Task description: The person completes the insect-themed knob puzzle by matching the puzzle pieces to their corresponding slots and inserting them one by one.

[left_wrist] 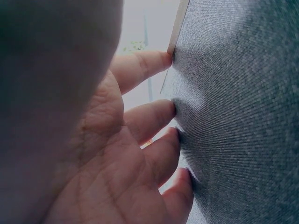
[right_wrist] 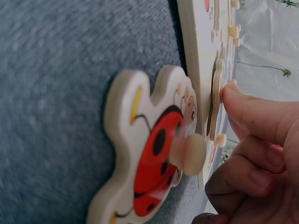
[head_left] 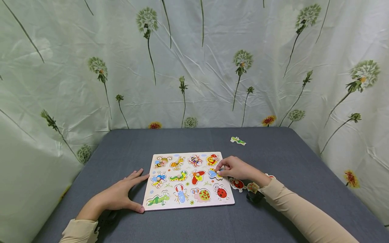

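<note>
A puzzle board [head_left: 217, 203] printed with insects lies on the table; knobbed pieces sit in its upper two rows. My right hand [head_left: 238, 168] pinches a blue-winged insect piece [head_left: 212, 173] with thumb and fingertips, at the right end of the middle row. In the right wrist view this piece [right_wrist: 217, 100] is tilted against its recess; whether it is seated I cannot tell. My left hand [head_left: 118, 192] is spread at the board's left side, thumb at the near corner and index finger at the edge. A ladybug piece [right_wrist: 159, 154] with a wooden knob lies beside the board, below my right hand.
A snail piece [head_left: 253, 187] lies right of the ladybug, by my right wrist. Another piece [head_left: 269, 176] is mostly hidden behind that forearm. Farther back lies a green grasshopper piece [head_left: 238, 140]. A flowered curtain [head_left: 194, 67] hangs behind the grey-covered table [head_left: 188, 226].
</note>
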{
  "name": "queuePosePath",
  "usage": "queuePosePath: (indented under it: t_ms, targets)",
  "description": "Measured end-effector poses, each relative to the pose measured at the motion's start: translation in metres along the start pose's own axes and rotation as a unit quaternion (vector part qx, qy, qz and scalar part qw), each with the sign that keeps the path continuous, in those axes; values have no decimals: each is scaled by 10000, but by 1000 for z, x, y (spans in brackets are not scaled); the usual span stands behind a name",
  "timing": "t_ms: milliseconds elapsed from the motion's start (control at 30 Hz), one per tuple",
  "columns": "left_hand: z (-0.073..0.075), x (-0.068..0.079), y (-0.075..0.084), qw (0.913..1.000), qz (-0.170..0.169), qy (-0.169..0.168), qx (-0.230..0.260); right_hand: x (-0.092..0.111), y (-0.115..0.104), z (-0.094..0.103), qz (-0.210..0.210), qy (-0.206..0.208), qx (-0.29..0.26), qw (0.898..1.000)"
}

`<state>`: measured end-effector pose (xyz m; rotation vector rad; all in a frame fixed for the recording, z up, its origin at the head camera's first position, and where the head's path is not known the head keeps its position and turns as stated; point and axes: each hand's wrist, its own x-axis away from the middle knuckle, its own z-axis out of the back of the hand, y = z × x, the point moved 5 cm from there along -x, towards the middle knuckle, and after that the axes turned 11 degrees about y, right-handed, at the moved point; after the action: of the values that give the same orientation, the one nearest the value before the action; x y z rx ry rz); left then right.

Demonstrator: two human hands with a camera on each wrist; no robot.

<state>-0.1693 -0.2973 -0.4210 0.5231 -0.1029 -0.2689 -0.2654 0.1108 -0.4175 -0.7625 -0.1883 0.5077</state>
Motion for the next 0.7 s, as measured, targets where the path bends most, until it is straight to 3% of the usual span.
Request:
queuePosePath:
  t_ms: [700]
  targets:
    - [0, 1, 1, 10000, -10, -33, 8, 3, -4, -3, -68, -119, -51, 9999]
